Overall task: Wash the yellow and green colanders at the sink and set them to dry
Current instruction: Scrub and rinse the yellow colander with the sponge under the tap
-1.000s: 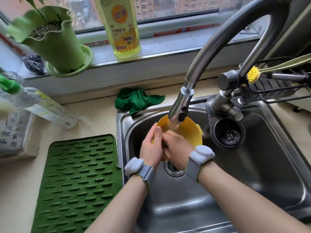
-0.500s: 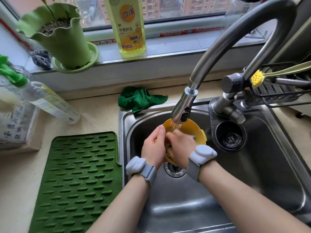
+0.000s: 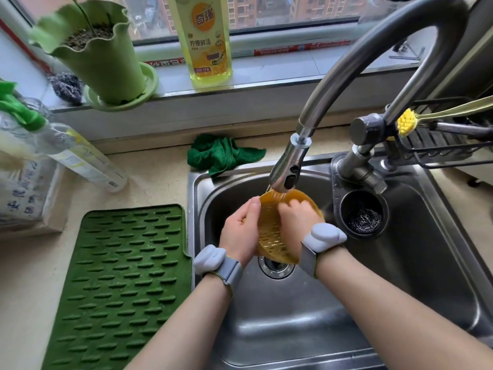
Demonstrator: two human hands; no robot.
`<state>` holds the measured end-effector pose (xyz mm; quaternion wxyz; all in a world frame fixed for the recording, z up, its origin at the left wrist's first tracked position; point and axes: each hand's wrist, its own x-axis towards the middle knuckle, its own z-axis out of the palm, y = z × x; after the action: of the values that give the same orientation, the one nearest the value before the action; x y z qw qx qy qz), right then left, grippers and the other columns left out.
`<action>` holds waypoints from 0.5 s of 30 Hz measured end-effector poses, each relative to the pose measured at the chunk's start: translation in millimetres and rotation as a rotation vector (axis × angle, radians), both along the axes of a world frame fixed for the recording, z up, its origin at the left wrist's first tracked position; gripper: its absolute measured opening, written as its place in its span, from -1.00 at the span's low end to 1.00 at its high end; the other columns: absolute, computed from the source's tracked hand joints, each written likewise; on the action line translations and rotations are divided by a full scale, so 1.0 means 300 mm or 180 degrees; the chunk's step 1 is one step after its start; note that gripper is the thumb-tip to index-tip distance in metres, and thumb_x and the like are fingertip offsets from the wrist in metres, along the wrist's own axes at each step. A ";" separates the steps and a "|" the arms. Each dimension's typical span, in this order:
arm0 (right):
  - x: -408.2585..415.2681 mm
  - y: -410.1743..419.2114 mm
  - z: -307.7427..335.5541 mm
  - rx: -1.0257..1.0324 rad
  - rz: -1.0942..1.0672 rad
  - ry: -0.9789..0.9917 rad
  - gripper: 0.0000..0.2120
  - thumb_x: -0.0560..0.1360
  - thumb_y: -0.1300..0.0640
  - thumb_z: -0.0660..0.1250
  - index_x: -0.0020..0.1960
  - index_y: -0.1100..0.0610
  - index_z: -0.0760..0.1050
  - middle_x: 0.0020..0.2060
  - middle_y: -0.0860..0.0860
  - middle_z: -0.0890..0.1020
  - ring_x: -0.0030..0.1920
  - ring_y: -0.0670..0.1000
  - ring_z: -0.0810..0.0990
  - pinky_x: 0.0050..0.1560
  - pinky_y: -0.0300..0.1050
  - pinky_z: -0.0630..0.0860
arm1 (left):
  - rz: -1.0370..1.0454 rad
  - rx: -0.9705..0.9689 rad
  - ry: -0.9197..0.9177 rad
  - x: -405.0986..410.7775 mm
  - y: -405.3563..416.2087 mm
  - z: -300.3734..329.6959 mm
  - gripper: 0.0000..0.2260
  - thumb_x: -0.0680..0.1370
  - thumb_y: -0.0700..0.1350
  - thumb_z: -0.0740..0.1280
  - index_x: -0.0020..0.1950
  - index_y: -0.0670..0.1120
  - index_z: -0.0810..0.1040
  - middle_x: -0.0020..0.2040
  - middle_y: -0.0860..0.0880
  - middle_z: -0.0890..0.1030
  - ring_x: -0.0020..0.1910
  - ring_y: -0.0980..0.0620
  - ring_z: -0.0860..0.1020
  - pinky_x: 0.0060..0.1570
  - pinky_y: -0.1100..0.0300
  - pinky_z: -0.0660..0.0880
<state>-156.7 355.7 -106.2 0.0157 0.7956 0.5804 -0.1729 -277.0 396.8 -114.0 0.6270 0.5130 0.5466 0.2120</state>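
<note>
The yellow colander is held tilted on edge over the drain of the steel sink, under water running from the faucet head. My left hand grips its left rim, thumb along the edge. My right hand lies inside the bowl with curled fingers against its inner wall; part of the colander is hidden behind it. No green colander is in view.
A green ribbed drying mat lies on the counter left of the sink. A green cloth sits behind the sink rim. A steel scourer cup, dish soap bottle, plant pot and wire rack surround the basin.
The colander has been turned from facing up to standing on edge, its slotted underside now toward me. My right hand has moved deeper into the bowl.
</note>
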 end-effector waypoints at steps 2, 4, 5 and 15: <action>-0.047 -0.009 0.007 -0.0249 0.0470 0.0532 -0.80 0.54 0.18 0.20 0.14 0.12 0.47 0.10 0.10 0.55 0.11 0.17 0.54 0.04 -0.03 0.46 | 0.0051 0.0066 0.0066 -0.006 0.002 -0.006 -0.45 0.39 0.44 0.17 0.25 0.22 0.58 0.16 0.09 0.67 0.17 0.00 0.61 0.14 -0.13 0.57; -0.049 0.001 0.022 0.0071 0.0705 0.0623 -0.77 0.55 0.21 0.18 0.18 0.14 0.46 0.12 0.09 0.53 0.13 0.15 0.51 0.10 -0.03 0.43 | 0.0152 -0.0129 -0.0031 -0.007 0.001 0.007 -0.55 0.50 0.35 0.18 0.23 0.16 0.61 0.12 0.01 0.68 0.10 -0.04 0.64 0.00 -0.14 0.63; -0.026 0.013 0.018 0.0235 0.0439 0.0482 -0.77 0.55 0.22 0.17 0.19 0.13 0.45 0.12 0.09 0.51 0.14 0.15 0.50 0.10 -0.04 0.41 | 0.0165 -0.0220 -0.0083 -0.010 0.004 0.011 -0.62 0.56 0.29 0.18 0.19 0.15 0.63 0.06 -0.02 0.69 0.03 -0.08 0.66 -0.11 -0.16 0.65; -0.010 0.009 0.031 0.0379 0.0585 0.0804 -0.57 0.53 0.17 0.22 0.39 0.06 0.35 0.38 0.10 0.32 0.36 0.17 0.30 0.36 0.02 0.27 | 0.0132 -0.0362 -0.0042 0.000 0.018 0.025 -0.69 0.60 0.25 0.17 0.03 0.19 0.67 0.00 -0.04 0.70 0.01 -0.12 0.66 -0.18 -0.21 0.65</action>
<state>-159.6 358.4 -97.0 -0.0889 0.7107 0.6573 -0.2346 -277.0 402.1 -106.6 0.6542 0.4637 0.5641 0.1969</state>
